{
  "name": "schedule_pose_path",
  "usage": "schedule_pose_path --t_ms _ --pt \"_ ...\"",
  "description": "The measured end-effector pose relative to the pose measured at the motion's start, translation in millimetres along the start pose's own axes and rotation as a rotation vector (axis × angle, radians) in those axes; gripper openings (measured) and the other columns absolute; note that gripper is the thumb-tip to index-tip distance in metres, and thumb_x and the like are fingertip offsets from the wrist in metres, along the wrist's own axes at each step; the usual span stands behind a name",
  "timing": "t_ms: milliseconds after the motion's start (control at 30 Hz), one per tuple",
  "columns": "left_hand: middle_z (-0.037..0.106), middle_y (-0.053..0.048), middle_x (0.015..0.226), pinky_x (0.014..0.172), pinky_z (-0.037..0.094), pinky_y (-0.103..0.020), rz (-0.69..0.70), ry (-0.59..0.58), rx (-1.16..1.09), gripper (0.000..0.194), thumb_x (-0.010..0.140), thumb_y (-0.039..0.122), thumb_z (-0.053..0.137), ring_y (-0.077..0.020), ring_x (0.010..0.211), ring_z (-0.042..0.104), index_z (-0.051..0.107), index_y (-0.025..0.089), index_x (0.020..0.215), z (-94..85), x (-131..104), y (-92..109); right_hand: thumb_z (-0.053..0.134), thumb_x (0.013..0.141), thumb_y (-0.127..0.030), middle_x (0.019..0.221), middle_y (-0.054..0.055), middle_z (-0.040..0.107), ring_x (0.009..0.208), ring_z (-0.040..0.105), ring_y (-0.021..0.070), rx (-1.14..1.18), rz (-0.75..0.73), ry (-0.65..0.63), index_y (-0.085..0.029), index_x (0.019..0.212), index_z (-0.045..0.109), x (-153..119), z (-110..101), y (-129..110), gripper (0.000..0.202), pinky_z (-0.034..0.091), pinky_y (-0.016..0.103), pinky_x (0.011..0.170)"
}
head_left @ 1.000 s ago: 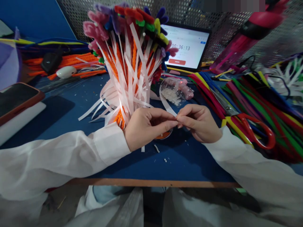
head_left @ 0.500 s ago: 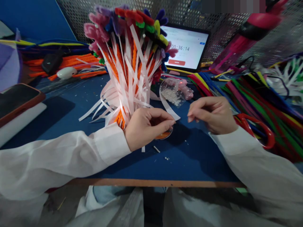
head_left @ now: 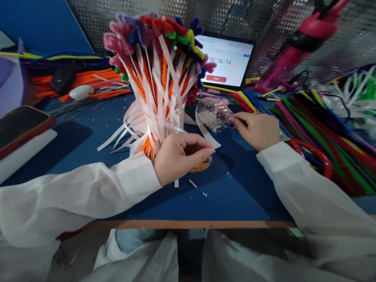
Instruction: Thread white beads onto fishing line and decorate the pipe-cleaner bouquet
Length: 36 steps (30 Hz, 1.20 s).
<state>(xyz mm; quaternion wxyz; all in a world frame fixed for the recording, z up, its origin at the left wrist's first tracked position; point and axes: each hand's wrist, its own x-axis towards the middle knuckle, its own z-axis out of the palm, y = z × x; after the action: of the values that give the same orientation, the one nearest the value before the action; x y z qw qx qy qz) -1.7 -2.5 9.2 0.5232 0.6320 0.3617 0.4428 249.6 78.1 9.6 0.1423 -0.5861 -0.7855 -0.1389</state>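
1. Metal mesh point(head_left: 102, 27) stands behind the far edge of a blue desk point(head_left: 249, 199), seen in the head view, the only one.
2. Just changed: the right hand point(head_left: 257, 129) has left the white ribbon point(head_left: 210, 139), where both hands met, and reached toward the desk's far edge, to a clear bag point(head_left: 211, 118) of beads. Attention seems to have shifted to the bag, leaving the ribbon to the left hand point(head_left: 179, 156).
3. Left thumb and forefinger are together, apparently clamped on the ribbon's end, right of the desk's middle. Right thumb and forefinger nearly meet at the bag's right side; whether they grip it, I cannot tell.
4. Counted: two hands, one ribbon between them and the bag, one bag, one bouquet point(head_left: 163, 72) with flower heads too crowded to count.
5. Also one tablet point(head_left: 229, 49) and one bottle point(head_left: 305, 41) by the far edge, one phone point(head_left: 23, 123) by the left edge, and one bead row point(head_left: 192, 183) toward the near edge.
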Motion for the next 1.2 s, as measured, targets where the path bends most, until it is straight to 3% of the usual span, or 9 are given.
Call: schedule_pose_path --t_ms 167,433,533,633,967,1200 --pt "0.073 -0.007 0.071 0.060 0.054 -0.021 -0.025 0.007 -0.022 0.014 0.081 0.025 0.073 -0.0121 0.066 0.067 0.072 0.011 0.079 0.5 0 1 0.045 0.095 -0.047 0.074 0.010 0.074 0.069 0.063 0.0228 -0.108 -0.027 0.042 -0.020 0.089 0.077 -2 -3 -14 0.042 0.020 0.030 0.056" --pt "0.072 -0.007 0.070 0.059 0.054 -0.021 -0.022 0.017 -0.028 0.012 0.081 0.023 0.073 -0.0116 0.064 0.066 0.072 0.012 0.076 1.2 0 1 0.052 0.091 -0.051 0.059 0.005 0.068 0.060 0.060 0.0183 0.065 -0.090 0.059 -0.021 0.064 0.070 -14 -8 -25 0.044 0.027 0.031 0.055" --pt "0.072 -0.007 0.070 0.060 0.054 -0.022 -0.025 0.015 -0.031 0.013 0.081 0.023 0.073 -0.0118 0.065 0.066 0.072 0.011 0.076 1.3 0 2 0.051 0.094 -0.049 0.061 0.004 0.071 0.062 0.062 0.0178 0.077 -0.167 0.051 -0.023 0.077 0.076 -18 -9 -29 0.040 0.030 0.031 0.058" --pt "0.072 -0.006 0.070 0.060 0.054 -0.021 -0.031 0.016 -0.044 0.012 0.080 0.022 0.074 -0.0112 0.064 0.066 0.072 0.011 0.076 1.7 0 2 0.045 0.098 -0.046 0.066 0.005 0.073 0.064 0.063 0.0179 0.009 -0.257 0.030 -0.025 0.097 0.079 -18 -5 -35 0.040 0.026 0.032 0.057" --pt "0.072 -0.006 0.070 0.060 0.053 -0.020 -0.007 0.004 -0.028 0.011 0.080 0.021 0.073 -0.0105 0.064 0.066 0.072 0.011 0.078 1.4 0 0 0.044 0.098 -0.037 0.079 0.008 0.077 0.070 0.067 0.0209 -0.156 -0.165 -0.124 -0.022 0.101 0.079 -11 -1 -50 0.038 0.018 0.029 0.052" --pt "0.071 -0.005 0.067 0.056 0.051 -0.018 -0.031 0.007 -0.067 0.011 0.076 0.019 0.075 -0.0094 0.061 0.064 0.071 0.009 0.076 2.3 1 0 0.045 0.097 -0.032 0.078 0.009 0.076 0.070 0.066 0.0201 -0.167 -0.164 -0.086 -0.020 0.101 0.078 -9 6 -49 0.035 0.015 0.030 0.053"
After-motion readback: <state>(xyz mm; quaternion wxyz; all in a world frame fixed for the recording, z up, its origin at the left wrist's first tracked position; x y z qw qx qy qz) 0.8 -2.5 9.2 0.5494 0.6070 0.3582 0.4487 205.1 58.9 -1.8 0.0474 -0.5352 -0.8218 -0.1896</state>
